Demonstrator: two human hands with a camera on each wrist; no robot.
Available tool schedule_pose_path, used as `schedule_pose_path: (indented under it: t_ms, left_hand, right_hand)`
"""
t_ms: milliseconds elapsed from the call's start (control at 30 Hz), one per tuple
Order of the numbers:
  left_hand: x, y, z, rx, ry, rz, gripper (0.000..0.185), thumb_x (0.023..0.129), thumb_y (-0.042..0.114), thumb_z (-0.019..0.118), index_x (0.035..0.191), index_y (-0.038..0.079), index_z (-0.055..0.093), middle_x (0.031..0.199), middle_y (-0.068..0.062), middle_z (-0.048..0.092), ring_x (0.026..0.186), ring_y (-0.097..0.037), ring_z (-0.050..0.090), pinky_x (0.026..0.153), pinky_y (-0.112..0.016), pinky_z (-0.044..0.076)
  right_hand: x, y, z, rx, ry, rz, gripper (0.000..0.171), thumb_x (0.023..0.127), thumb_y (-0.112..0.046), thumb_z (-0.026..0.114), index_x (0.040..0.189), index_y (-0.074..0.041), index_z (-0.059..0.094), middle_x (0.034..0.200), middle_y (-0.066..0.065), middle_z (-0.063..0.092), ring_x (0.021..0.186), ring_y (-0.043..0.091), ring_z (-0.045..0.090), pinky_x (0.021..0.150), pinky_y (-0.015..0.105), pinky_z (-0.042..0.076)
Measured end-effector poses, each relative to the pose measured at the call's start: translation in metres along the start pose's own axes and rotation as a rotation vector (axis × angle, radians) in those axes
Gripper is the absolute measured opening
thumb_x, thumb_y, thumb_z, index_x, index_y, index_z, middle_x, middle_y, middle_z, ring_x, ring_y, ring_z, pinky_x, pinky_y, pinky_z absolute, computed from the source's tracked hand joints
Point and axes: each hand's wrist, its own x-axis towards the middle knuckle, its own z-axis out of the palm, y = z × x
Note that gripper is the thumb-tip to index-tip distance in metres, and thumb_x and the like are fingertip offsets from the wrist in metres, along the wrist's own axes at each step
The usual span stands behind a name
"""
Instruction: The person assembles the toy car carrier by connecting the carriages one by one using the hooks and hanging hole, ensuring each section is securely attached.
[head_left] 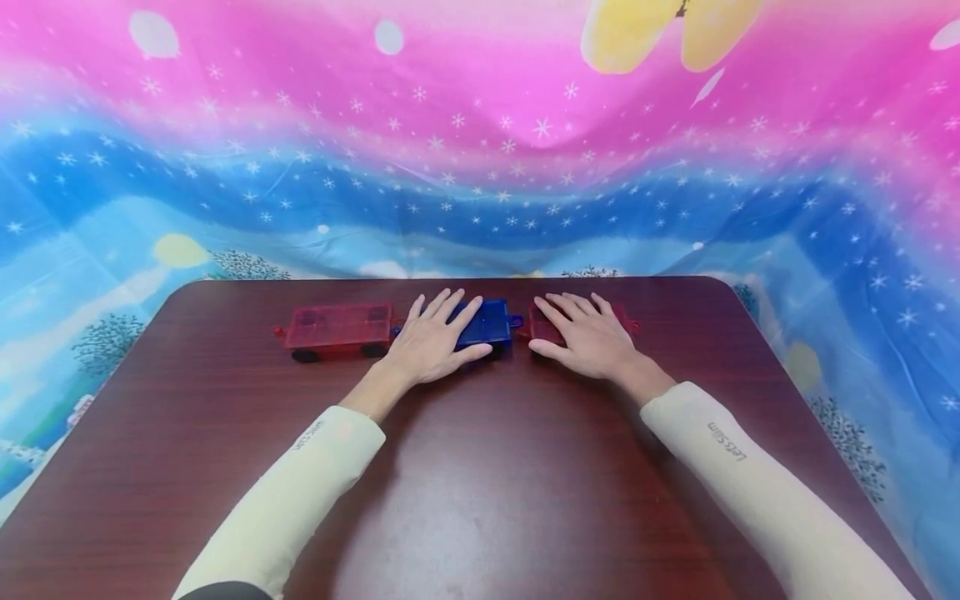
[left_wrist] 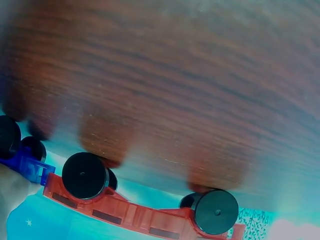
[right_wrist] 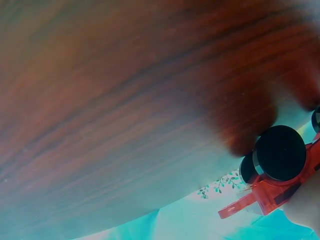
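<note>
- Left hand point(head_left: 435, 342) lies flat on the blue toy car point(head_left: 487, 323), centre of the head view, far edge of the table point(head_left: 480, 467); fingers straight and spread, pressing down, not curled round it.
- Right hand point(head_left: 585, 337) lies flat on a red toy car point(head_left: 542, 327) just right of centre; fingers straight, relaxed, covering most of it.
- A second red car point(head_left: 341, 327) sits uncovered left of centre, touching or nearly touching the blue one's left end; exact coupling cannot be told.
- All three stand in one row, wheels down.
- Judgement: the step looks like steadying or joining the cars end to end. Keep the palms light so the wheels roll, slide along the row's line, keep the end hooks level and facing.
- Risk, as a guess: a sideways push skews the row.
- Counts: red cars, two; blue cars, one; hands, two; table, one.
- Left wrist view: black wheels point(left_wrist: 85, 175) under the red chassis, two large ones plain, more partly hidden.
- Backdrop: a pink and blue starry cloth point(head_left: 480, 125) across the upper frame.
</note>
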Motion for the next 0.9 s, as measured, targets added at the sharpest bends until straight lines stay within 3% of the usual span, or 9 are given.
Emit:
schedule_pose_path:
  t_ms: [900]
  left_hand:
    - [-0.0005, -0.0027, -0.0010, -0.013, 0.012, -0.004, 0.089, 0.095, 0.079, 0.031, 0.164, 0.025, 0.020, 0.168, -0.011, 0.020, 0.154, -0.033, 0.014, 0.121, -0.060, 0.008]
  right_hand:
    - [-0.0004, -0.0010, 0.0012, -0.011, -0.006, 0.001, 0.090, 0.094, -0.082, 0.024, 0.164, -0.025, 0.023, 0.164, 0.007, 0.031, 0.149, 0.034, 0.027, 0.118, 0.062, 0.014]
